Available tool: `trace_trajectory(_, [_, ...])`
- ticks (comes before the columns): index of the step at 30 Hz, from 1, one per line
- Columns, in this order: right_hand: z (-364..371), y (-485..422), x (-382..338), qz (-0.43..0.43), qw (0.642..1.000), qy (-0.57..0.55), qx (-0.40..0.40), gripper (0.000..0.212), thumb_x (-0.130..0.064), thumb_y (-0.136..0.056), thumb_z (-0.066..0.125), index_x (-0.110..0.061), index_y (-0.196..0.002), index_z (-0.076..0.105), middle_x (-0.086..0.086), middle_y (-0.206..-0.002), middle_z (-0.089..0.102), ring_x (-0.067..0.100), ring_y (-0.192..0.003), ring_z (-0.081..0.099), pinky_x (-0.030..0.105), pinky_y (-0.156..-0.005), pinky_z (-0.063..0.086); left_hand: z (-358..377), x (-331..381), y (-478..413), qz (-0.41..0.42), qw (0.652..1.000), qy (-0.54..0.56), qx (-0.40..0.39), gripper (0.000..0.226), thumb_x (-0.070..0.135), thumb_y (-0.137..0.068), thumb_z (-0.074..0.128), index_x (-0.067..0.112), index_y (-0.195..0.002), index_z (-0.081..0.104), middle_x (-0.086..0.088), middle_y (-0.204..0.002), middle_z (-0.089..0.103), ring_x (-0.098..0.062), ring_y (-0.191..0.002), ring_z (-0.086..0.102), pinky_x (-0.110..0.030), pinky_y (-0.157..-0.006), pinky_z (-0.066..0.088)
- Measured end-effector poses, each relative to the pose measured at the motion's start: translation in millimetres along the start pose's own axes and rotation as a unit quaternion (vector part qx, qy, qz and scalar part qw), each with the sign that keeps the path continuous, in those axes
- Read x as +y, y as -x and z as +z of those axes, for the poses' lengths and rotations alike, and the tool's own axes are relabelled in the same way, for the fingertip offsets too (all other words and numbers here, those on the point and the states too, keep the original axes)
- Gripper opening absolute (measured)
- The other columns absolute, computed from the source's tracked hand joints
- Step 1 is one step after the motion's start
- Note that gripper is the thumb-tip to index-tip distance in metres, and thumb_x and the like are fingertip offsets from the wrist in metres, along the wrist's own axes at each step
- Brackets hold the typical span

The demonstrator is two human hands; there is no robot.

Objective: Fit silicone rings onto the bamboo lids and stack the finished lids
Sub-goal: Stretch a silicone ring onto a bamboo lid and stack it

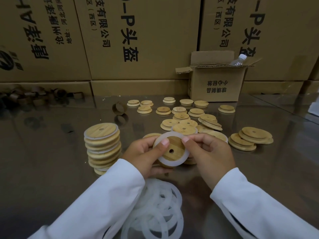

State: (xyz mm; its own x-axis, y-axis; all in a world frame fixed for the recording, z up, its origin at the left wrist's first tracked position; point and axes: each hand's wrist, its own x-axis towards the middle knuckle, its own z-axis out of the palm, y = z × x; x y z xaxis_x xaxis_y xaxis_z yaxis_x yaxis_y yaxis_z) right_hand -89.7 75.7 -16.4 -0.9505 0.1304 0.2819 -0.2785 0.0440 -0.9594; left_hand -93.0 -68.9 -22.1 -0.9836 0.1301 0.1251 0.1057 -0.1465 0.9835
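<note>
Lid (174, 144) in left hand (143, 156), right hand (213, 153), underside hidden, rings (161, 210) cropped below

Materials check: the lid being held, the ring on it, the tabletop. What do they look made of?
Held lid: looks like bamboo or similar wood, matte tan, straight grain strips, drilled centre hole.
Ring: translucent milky white, matte and soft-looking; likely silicone or a similar rubber.
Tabletop: probably polished stainless steel; grey, glossy, with mirror-like reflections.
</note>
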Motion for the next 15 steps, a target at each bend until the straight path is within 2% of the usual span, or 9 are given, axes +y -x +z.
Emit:
trace_trajectory(3, [-0.4,-2.5,-0.8,0.011,1.0,-0.005,-0.008,0.012,-0.015,-0.081,0.067,-0.022,-0.07,0.068,-0.005,-0.068,0.068,0.001,-0.061,0.061,0.009,-0.056,0.048,-0.4,-0.4,-1.1,-0.005,1.0,0.0,0.0,0.032,0.032,-0.066,0.059,0.017,-0.092,0.068,-0.014,-0.095,0.07,-0.023,-0.084,0.069,-0.034,-0.063,0.058])
trace_trajectory(6, [0.3,-1.7,0.4,0.002,1.0,0.015,-0.02,0.01,-0.016,-0.082,0.066,-0.023,-0.074,0.068,-0.002,-0.074,0.069,0.008,-0.071,0.063,0.016,-0.063,0.049,-1.6,-1.5,-2.6,-0.007,1.0,0.002,0.003,0.02,0.028,-0.075,0.057,0.02,-0.088,0.069,-0.01,-0.09,0.071,-0.021,-0.082,0.069,-0.031,-0.059,0.057])
trace_trajectory(8, [0.3,-1.4,0.8,-0.006,1.0,0.015,-0.021,0.012,-0.016,-0.081,0.066,-0.024,-0.073,0.068,-0.003,-0.073,0.069,0.009,-0.072,0.063,0.015,-0.064,0.049,-2.3,-1.9,-3.0,-0.002,1.0,0.002,0.006,0.017,0.027,-0.077,0.056,0.021,-0.085,0.07,-0.009,-0.088,0.071,-0.02,-0.081,0.069,-0.031,-0.059,0.056])
trace_trajectory(11, [0.1,-2.3,0.7,-0.007,1.0,0.009,-0.018,0.013,-0.015,-0.082,0.066,-0.024,-0.072,0.068,-0.005,-0.069,0.069,0.005,-0.067,0.063,0.014,-0.062,0.05,-1.9,-1.8,-2.1,0.032,0.999,-0.021,0.012,0.025,0.033,-0.069,0.058,0.021,-0.087,0.069,-0.008,-0.087,0.071,-0.019,-0.079,0.07,-0.03,-0.059,0.056])
trace_trajectory(15, [0.1,-3.6,0.8,0.001,1.0,-0.01,-0.02,0.012,-0.015,-0.082,0.065,-0.022,-0.072,0.067,-0.008,-0.062,0.068,0.001,-0.059,0.062,0.01,-0.056,0.049,-0.5,0.5,-0.8,0.077,0.996,-0.039,0.012,0.026,0.03,-0.068,0.057,0.019,-0.091,0.066,0.0,-0.076,0.073,-0.015,-0.074,0.07,-0.026,-0.057,0.055])
